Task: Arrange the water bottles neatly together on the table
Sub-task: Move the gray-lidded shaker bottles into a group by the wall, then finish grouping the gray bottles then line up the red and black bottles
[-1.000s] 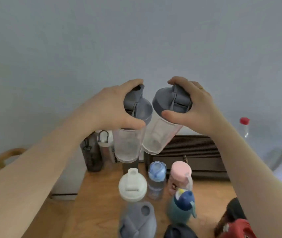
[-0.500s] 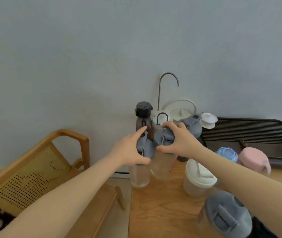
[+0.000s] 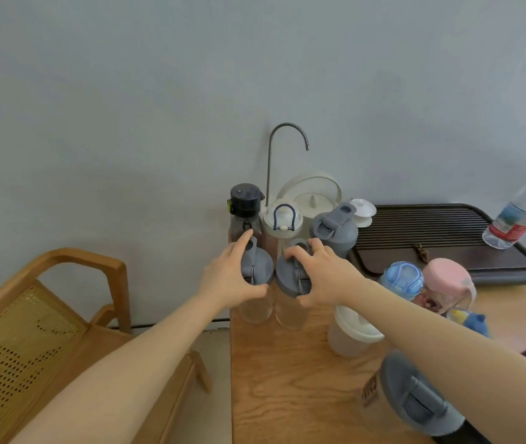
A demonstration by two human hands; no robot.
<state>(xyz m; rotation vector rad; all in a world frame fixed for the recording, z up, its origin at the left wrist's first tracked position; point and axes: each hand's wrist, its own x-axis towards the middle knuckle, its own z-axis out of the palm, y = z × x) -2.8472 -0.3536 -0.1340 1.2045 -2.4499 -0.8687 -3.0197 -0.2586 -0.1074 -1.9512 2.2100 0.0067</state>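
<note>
Two clear bottles with grey lids stand side by side near the far left corner of the wooden table. My left hand grips the lid of the left clear bottle. My right hand grips the lid of the right clear bottle. Directly behind them stand a dark bottle with a black cap, a white-lidded bottle with a blue loop and a grey shaker bottle.
To the right stand a white-lidded cup, a blue-lidded bottle, a pink-lidded bottle and a large grey-lidded bottle. A dark slatted tray carries a red-capped plastic bottle. A white kettle and faucet sit behind. A wooden chair stands left.
Both hands have lowered the two grey-lidded bottles from the air onto the table's far left corner, in front of the back row. My view has turned left and down.
</note>
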